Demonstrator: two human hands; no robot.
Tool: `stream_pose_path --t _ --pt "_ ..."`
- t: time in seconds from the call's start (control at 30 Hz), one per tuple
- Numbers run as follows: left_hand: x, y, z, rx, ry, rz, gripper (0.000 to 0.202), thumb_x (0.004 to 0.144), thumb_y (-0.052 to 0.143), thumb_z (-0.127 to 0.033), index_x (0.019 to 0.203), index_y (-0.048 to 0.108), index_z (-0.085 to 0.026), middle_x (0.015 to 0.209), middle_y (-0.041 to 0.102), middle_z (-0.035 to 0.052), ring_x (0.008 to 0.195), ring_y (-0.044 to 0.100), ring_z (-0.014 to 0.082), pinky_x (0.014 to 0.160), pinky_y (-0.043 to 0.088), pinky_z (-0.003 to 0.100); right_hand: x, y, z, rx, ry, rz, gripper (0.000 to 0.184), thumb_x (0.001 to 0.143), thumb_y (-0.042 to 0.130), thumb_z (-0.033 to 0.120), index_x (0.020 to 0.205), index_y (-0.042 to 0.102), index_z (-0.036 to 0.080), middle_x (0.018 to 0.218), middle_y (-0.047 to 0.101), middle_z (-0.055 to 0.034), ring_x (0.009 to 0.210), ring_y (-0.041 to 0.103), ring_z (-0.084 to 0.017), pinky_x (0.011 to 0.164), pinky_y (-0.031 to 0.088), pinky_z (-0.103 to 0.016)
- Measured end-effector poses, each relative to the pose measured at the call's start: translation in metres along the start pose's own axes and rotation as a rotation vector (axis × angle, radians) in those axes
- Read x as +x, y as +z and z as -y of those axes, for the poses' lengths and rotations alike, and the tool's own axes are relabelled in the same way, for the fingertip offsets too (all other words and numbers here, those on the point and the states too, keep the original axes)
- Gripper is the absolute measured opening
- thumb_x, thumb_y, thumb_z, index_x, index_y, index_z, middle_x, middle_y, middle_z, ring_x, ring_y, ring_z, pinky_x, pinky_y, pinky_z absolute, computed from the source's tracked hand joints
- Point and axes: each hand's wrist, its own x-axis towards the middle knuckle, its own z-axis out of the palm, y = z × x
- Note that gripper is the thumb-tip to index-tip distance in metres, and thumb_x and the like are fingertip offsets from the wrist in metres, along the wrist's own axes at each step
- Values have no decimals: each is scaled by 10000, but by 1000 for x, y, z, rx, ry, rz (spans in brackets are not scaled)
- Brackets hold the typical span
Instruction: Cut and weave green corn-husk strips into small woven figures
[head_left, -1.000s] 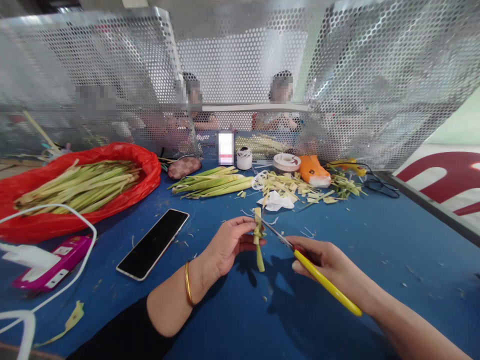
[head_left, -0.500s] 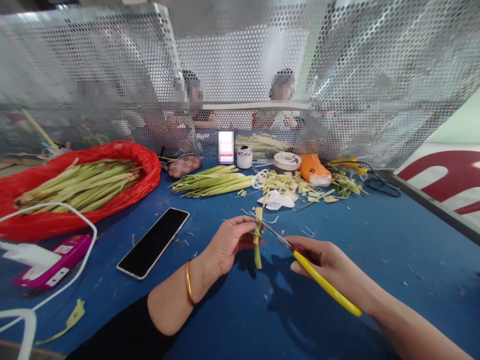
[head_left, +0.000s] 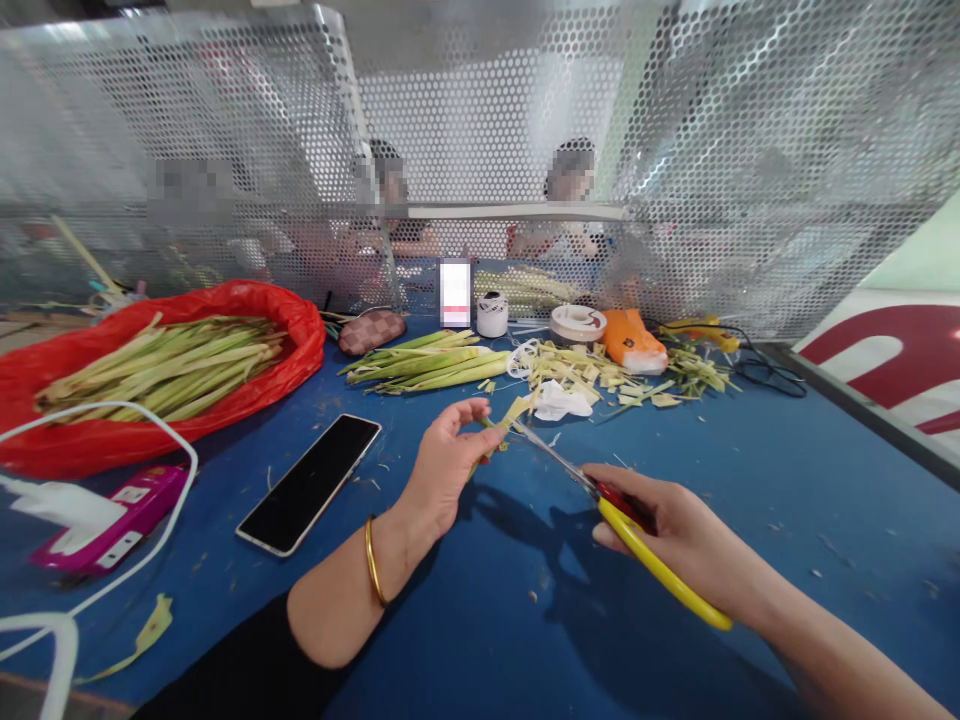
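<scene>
My left hand [head_left: 448,462] pinches a short piece of pale green leaf [head_left: 514,412] between thumb and fingers, above the blue table. Much of the piece is hidden behind the fingers. My right hand [head_left: 664,515] grips scissors [head_left: 652,560] with yellow and red handles. Their blades point up and left, and the tips are right at the leaf piece; whether they touch it I cannot tell. Beyond the hands lie a bundle of long green leaves [head_left: 427,368], a heap of leaf cuttings [head_left: 577,370] and a crumpled white tissue [head_left: 561,401].
To the left are a red plastic bag [head_left: 300,330] of leaf strips, a black phone [head_left: 311,485] and a purple power strip [head_left: 150,505] with white cables. An orange tissue pack [head_left: 634,342] and a tape roll [head_left: 577,323] stand at the back, before a perforated metal screen [head_left: 480,120]. People sit behind it.
My left hand has turned and moved slightly up and left, tilting the leaf piece from upright to slanting. The scissors stay close to it, shifted slightly right.
</scene>
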Motion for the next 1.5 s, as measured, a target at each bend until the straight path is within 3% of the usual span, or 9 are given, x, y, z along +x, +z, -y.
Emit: stream_pose_path --t 0.1,0.23,0.33,0.47,0.6,0.77,0.93,1.17,1.5 --pt "-1 1 -2 13 44 -71 642 563 827 -193 1156 583 -186 1236 561 81 660 565 73 598 446 236 0 1 -1 5 -3 -2 574 763 668 519 1232 630 191 964 713 -55 838 631 -227 747 520 -293" --pt "-1 2 0 -25 -20 -6 830 582 810 -148 1325 442 -145 969 674 63 627 576 104 566 429 241 0 2 -2 20 4 -6 589 755 683 512 1246 624 193 1018 716 -66 879 636 -243 780 522 -309" --pt "-2 2 0 -5 -75 43 734 627 789 -155 1281 458 -110 752 667 19 617 590 121 545 412 226 0 2 -3 4 15 -4 600 755 680 515 1255 618 190 1037 716 -70 891 641 -248 788 520 -311" --pt "-1 0 -2 -140 -213 70 533 731 718 -224 1202 486 -132 813 681 45 576 579 98 488 382 199 0 2 -4 9 5 -13 573 751 686 490 1241 632 197 1021 722 -64 851 648 -238 749 524 -298" --pt "1 -3 -2 -357 -403 237 141 801 609 -207 909 583 -120 753 652 42 460 481 50 415 300 171 0 2 -4 16 -11 -25 548 755 688 469 1225 639 192 957 717 -56 815 634 -220 717 515 -278" --pt "0 -2 5 -546 -607 381 120 840 536 -204 838 604 -105 731 642 50 431 458 58 400 300 180 0 5 -3 57 -28 -12 520 783 664 451 1227 627 184 885 679 -34 765 597 -191 687 502 -259" --pt "-4 2 12 -578 -617 418 127 866 530 -224 855 615 -130 775 670 68 475 509 85 475 397 213 1 9 -1 77 -54 -32 482 776 665 441 1195 652 203 824 673 -12 741 593 -185 659 503 -248" --pt "-6 4 17 -563 -589 469 223 892 506 -235 1023 639 -112 879 704 105 567 584 113 596 478 253 1 10 1 90 -57 -25 408 792 642 464 1084 692 184 828 679 -11 725 591 -175 624 484 -227" --pt "-7 5 16 -552 -585 479 269 914 496 -244 1076 650 -95 915 699 111 579 580 101 597 478 242 2 9 6 153 -62 60 404 844 583 503 1090 658 192 771 612 -6 897 593 -236 812 489 -307"
